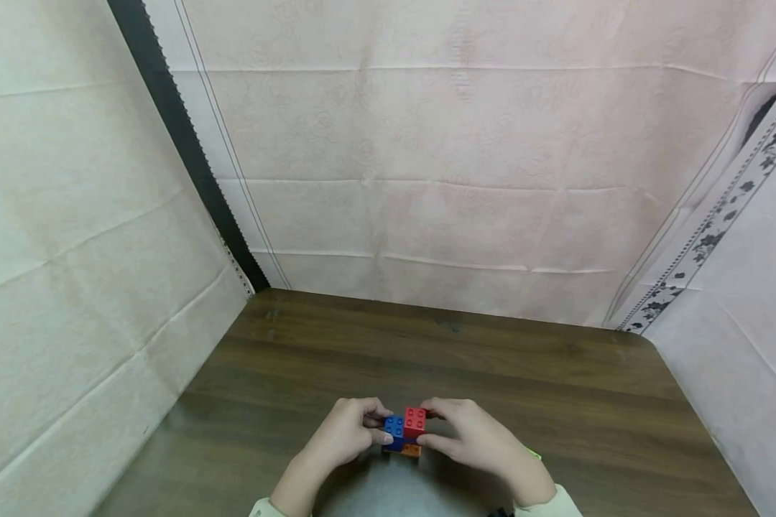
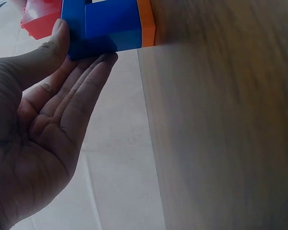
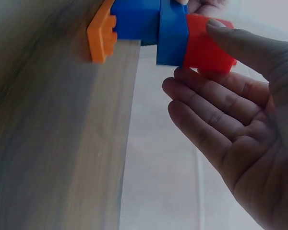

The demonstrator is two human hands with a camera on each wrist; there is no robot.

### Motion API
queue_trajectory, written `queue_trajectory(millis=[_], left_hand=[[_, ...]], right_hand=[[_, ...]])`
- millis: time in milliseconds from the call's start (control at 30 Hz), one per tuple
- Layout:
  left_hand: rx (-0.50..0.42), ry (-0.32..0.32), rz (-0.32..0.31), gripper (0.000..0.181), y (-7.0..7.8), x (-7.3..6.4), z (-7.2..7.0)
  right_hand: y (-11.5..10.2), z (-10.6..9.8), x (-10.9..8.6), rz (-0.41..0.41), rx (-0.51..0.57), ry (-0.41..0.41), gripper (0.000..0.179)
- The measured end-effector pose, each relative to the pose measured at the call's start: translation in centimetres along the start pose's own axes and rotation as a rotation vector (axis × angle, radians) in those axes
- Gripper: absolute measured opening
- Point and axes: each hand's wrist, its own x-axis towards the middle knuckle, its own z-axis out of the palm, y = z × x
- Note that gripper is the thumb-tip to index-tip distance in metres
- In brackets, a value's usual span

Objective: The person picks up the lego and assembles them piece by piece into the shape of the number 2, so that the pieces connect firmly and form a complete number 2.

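A small stack of toy building bricks stands on the table between the two hands. At its bottom is an orange brick (image 3: 100,36), with a blue brick (image 2: 113,24) above it. Across that lies another blue brick (image 3: 173,38), its studs showing beside a red brick (image 1: 414,420) that sits on its right part. My left hand (image 1: 343,434) pinches the upper blue brick from the left, thumb on the near side and fingers on the far side. From the right, my right hand (image 1: 465,434) pinches the red brick between thumb and fingers.
The brown wooden table (image 1: 427,352) has rounded back corners. Pale cloth hangs behind it (image 1: 427,179) and along both sides. A dark strip (image 1: 194,151) runs down the left back corner, and a flowered border (image 1: 711,230) runs down the right.
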Motion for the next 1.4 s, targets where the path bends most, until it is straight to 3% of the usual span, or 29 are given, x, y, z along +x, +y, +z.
queue_trajectory(millis=[400,533,667,833,1267,1400], left_hand=[[0.028,-0.003,-0.026,0.022,-0.1,0.0,0.0],[0.031,0.000,-0.025,0.022,0.0,0.0,0.1],[0.031,0.005,-0.025,0.022,0.0,0.0,0.1],[0.030,0.005,-0.028,0.022,0.0,0.0,0.2],[0.024,0.003,-0.028,0.022,-0.1,0.0,0.2],[0.028,0.000,-0.031,0.022,-0.1,0.0,0.1]], right_hand=[[2.8,-1.0,-2.7,0.077,-0.067,0.025,0.036],[4.2,-1.5,-3.8,0.092,-0.159,0.062,0.036],[5.4,-2.1,-5.2,0.210,-0.224,0.074,0.044],[6.5,-3.0,-6.9,0.341,-0.216,0.062,0.054],[7.7,-3.0,-9.5,0.357,-0.227,0.038,0.047],[7.7,-2.7,-10.1,0.320,-0.235,0.064,0.042]])
